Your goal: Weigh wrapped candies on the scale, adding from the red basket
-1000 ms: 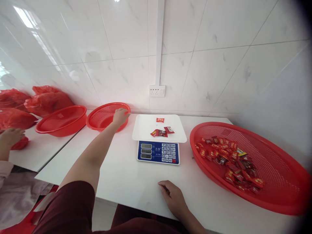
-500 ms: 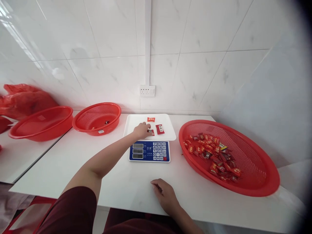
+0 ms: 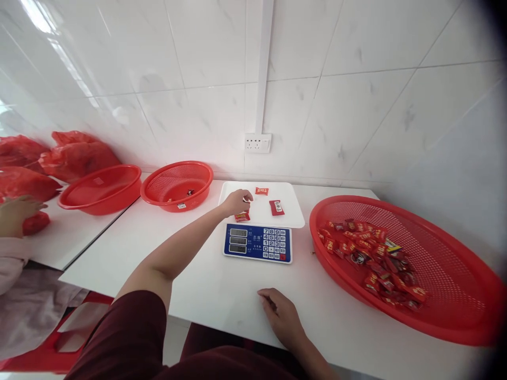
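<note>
Over the front left of the scale's white tray point(image 3: 291, 203), my left hand point(image 3: 236, 202) has its fingers closed on a small wrapped packet point(image 3: 246, 201), mostly hidden by the fingers. A red packet with yellow print point(image 3: 242, 217) is just below this hand. Farther back on the tray lies an orange-red packet point(image 3: 262, 191), and to the right a red packet with a white label point(image 3: 277, 207). The blue keypad panel point(image 3: 257, 243) faces me. My right hand point(image 3: 282, 314) rests loosely curled on the white table, with nothing visible in it.
A large red basket point(image 3: 455, 279) on the right holds many small wrapped packets point(image 3: 368, 253). To the left stand a red basket point(image 3: 178, 182) with a few packets and a red basin point(image 3: 101, 190). Red plastic bags point(image 3: 79, 158) and another person's hand point(image 3: 19, 214) are at far left.
My left hand has lifted slightly from the packet, and a red packet with yellow print now shows beneath it. The view has turned left, bringing another person's arm into sight. My right hand stays put.
</note>
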Motion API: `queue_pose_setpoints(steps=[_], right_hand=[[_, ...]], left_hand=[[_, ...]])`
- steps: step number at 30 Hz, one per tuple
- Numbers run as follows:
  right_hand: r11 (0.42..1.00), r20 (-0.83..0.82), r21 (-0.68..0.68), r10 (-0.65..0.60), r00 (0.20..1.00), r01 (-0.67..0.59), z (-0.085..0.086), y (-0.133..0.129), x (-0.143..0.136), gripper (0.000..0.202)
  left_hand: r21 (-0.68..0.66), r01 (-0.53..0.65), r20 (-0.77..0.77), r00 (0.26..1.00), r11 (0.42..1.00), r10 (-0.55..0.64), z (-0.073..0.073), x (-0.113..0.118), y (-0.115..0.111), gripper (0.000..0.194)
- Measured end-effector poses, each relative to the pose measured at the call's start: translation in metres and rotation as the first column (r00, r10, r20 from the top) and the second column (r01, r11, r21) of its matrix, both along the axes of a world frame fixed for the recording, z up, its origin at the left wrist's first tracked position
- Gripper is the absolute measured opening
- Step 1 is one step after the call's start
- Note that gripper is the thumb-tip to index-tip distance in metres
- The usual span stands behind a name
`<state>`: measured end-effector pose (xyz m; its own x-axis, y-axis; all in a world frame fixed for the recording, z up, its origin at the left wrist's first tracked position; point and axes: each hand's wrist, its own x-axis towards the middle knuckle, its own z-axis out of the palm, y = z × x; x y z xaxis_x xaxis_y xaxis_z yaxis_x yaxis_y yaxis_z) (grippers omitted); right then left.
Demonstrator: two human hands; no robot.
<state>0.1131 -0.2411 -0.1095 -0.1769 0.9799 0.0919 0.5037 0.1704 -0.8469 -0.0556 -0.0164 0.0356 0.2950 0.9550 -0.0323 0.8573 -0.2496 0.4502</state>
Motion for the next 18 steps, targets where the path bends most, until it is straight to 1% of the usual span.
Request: queue_pose_setpoints(steps=[3, 6, 11, 14, 16, 18], right_hand=[[1.000, 0.008, -0.007, 0.012, 1.000, -0.012, 0.000, 0.001, 0.000, 0.028], [1.000, 0.023, -0.016, 0.023, 0.999, -0.023, -0.001, 0.001, -0.001, 0.029], [1.000, 0.032, -0.020, 0.017, 0.999, -0.016, -0.001, 0.001, -0.001, 0.029], [1.000, 0.031, -0.011, 0.007, 0.999, -0.007, -0.002, 0.002, -0.001, 0.029], [1.000, 0.027, -0.005, 0.002, 1.000, -0.002, -0.003, 0.002, -0.001, 0.028], [1.000, 0.018, 0.005, -0.002, 1.000, 0.002, -0.003, 0.002, -0.001, 0.027]], left_hand=[[-0.103, 0.032, -0.066, 0.997, 0.994, -0.039, 0.008, -0.011, -0.006, 0.023], [-0.147, 0.021, -0.143, 0.989, 0.989, -0.042, 0.009, -0.019, -0.011, 0.026], [-0.137, 0.019, -0.194, 0.980, 0.990, -0.045, 0.006, -0.016, -0.013, 0.019], [-0.115, 0.028, -0.185, 0.981, 0.993, -0.049, 0.005, -0.010, -0.012, 0.021], [-0.087, 0.016, -0.173, 0.984, 0.996, -0.031, 0.008, -0.012, -0.007, 0.022], [-0.043, -0.030, -0.164, 0.986, 0.999, 0.023, 0.015, -0.022, 0.001, 0.020]])
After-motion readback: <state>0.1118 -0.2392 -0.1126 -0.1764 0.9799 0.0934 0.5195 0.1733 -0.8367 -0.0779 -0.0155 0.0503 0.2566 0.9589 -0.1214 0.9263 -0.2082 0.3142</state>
